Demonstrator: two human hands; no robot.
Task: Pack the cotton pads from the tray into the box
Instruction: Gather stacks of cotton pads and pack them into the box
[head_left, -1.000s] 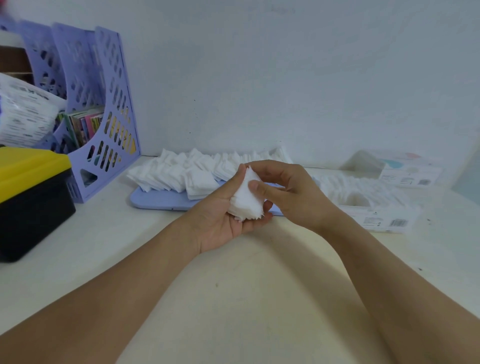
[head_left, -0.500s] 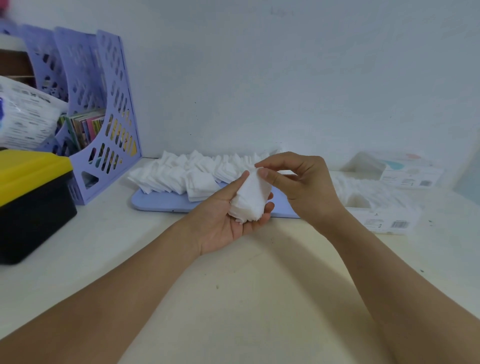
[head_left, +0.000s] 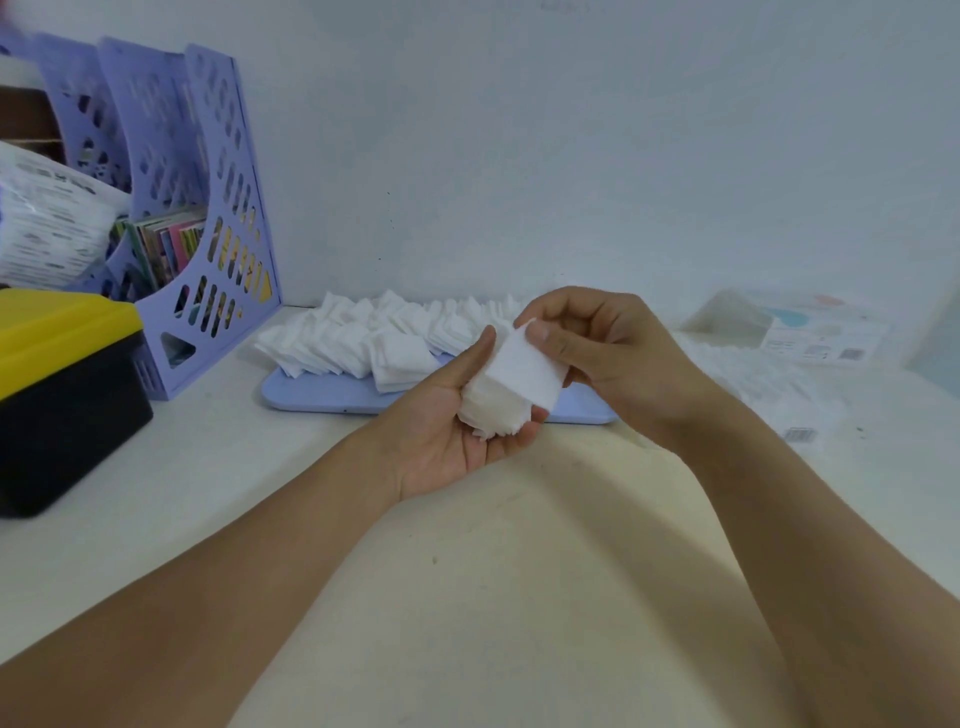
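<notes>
Landmark: the tray (head_left: 332, 395), light blue, lies flat on the table (head_left: 493, 597); I give every place from it.
Left hand: my left hand (head_left: 457, 421) is in front of the tray, palm up, fingers curled under a stack (head_left: 493, 410) of pads, so it is grasping the stack.
Right hand: my right hand (head_left: 608, 353) is over the right end of the tray and pinches one pad (head_left: 524, 369) by its top corner between thumb and finger; this pad lies against the top of the stack.
Pads on tray: many pads (head_left: 374, 338) are on the tray in overlapping rows, mostly on its left and middle part.
Box: the box (head_left: 779, 400) is right of the tray, on the table. I see a white mass in it, probably pads already packed, but it is blurred.
Second box: behind the first box there is one more box (head_left: 810, 332); I cannot tell what is inside.
Left of tray: a purple file rack (head_left: 218, 218) and a black bin with yellow lid (head_left: 62, 374).
Progress: I judge the task is somewhere in the middle. Some pads seem packed, one stack is in hand, and a large part is left on the tray.
</notes>
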